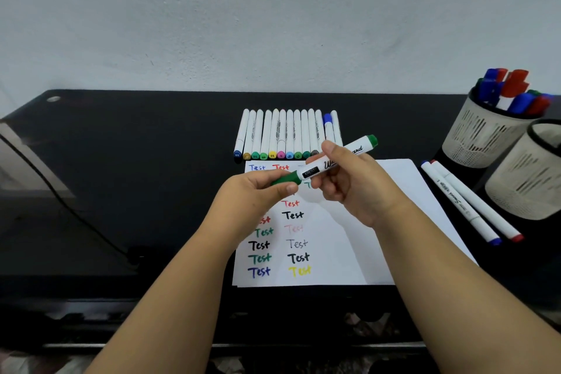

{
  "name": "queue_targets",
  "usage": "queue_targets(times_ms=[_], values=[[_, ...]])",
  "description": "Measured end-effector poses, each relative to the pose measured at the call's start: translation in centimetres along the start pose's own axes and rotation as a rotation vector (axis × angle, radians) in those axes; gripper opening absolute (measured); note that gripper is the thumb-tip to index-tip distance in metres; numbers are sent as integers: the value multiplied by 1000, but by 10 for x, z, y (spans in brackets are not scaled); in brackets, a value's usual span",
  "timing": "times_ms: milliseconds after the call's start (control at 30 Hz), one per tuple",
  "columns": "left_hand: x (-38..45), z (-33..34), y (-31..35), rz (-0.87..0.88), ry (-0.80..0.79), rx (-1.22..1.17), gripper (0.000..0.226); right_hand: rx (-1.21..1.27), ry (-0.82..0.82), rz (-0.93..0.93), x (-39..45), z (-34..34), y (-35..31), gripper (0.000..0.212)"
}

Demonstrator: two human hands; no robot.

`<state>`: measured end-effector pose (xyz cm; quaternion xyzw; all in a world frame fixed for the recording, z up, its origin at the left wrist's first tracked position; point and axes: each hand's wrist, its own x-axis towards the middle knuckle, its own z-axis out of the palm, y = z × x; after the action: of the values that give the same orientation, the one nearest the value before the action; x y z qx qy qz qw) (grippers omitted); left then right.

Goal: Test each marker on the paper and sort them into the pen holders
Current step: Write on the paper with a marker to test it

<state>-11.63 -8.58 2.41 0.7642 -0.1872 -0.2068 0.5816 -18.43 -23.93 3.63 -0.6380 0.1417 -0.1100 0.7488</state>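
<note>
Above the paper [343,252] both hands hold a green whiteboard marker [315,169] slanted up to the right. My left hand [252,194] grips its green cap at the lower end. My right hand [349,188] grips the white barrel. The paper carries several "Test" words in different colours. A row of several white markers [285,133] lies behind the paper. Two thin markers [467,200], one blue-tipped and one red-tipped, lie to the right of the paper. A far pen holder [479,136] holds several red, blue and green markers; the near pen holder [528,182] shows no markers.
The black table [136,161] runs along a pale wall. A dark cable [76,215] crosses the table's left side. The two pen holders crowd the right edge of the table.
</note>
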Motion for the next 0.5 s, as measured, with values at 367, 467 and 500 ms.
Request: queue_targets(times_ms=[367,467,500], values=[[1,0,-3,-10,1,-42,14,79,34,56,1,2,7,34],[0,4,-5,-21,26,-44,15,103,64,63,2,5,8,34],[0,5,-5,-24,32,-50,17,101,69,65,2,5,7,34]])
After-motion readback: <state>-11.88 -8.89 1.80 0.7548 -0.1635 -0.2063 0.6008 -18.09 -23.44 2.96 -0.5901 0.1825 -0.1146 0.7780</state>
